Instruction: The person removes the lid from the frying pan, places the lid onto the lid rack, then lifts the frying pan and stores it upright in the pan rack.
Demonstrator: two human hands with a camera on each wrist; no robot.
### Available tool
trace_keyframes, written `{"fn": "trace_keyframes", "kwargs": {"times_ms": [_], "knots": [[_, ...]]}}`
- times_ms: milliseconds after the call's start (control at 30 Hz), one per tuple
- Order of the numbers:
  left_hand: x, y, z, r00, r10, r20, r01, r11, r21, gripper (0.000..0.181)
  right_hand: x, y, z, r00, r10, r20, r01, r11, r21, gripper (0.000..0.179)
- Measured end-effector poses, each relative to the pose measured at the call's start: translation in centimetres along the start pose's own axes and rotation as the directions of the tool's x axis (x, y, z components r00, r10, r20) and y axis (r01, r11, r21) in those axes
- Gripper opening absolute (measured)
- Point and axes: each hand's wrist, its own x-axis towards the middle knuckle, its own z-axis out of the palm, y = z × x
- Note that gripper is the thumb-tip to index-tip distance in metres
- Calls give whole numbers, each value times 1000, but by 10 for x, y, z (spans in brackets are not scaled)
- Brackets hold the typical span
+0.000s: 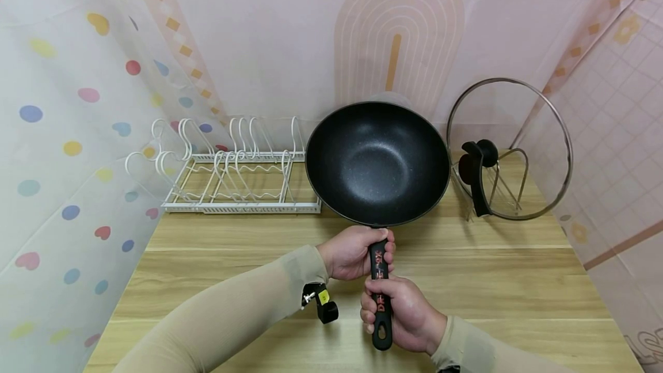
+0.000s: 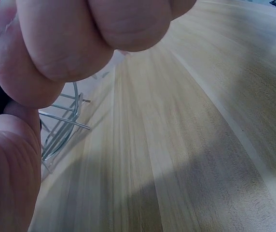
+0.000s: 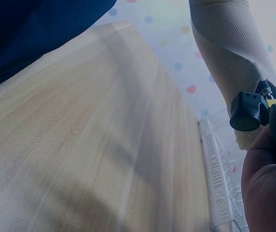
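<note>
A black wok [image 1: 376, 168] is held above the table with its inside facing me and its long handle [image 1: 380, 298] pointing down toward me. My left hand [image 1: 357, 252] grips the handle just below the pan, thumb along the top. Lower down, my right hand [image 1: 404, 309] wraps round the same handle near its end with the hanging hole. In the left wrist view the curled fingers [image 2: 70, 43] of my left hand fill the upper left. Only part of my right hand [image 3: 268, 188] shows at the edge of the right wrist view.
Left of the wok, a white wire rack [image 1: 243, 207] with upright hooped dividers stands on the wooden table [image 1: 248, 240]. To the right, a glass lid [image 1: 528, 189] with a black knob leans upright in a small metal wire stand [image 1: 523, 166]. Patterned curtains [image 1: 269, 45] hang behind.
</note>
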Motion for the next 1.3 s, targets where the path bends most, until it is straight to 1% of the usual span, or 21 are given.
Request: {"fn": "trace_keyframes", "kwargs": {"times_ms": [267,867,1300], "knots": [[-2,2,1,1000,-4,-9,4,1000,5,23,0,0,0,1000,-9,9,9,1000,-1,12],[-2,5,3,1000,11,-6,-10,1000,26,23,-2,-3,3,999,-22,25,22,1000,-14,15],[-3,7,6,1000,18,-15,-17,1000,25,23,-2,-4,4,1000,-21,20,22,1000,-20,16]]}}
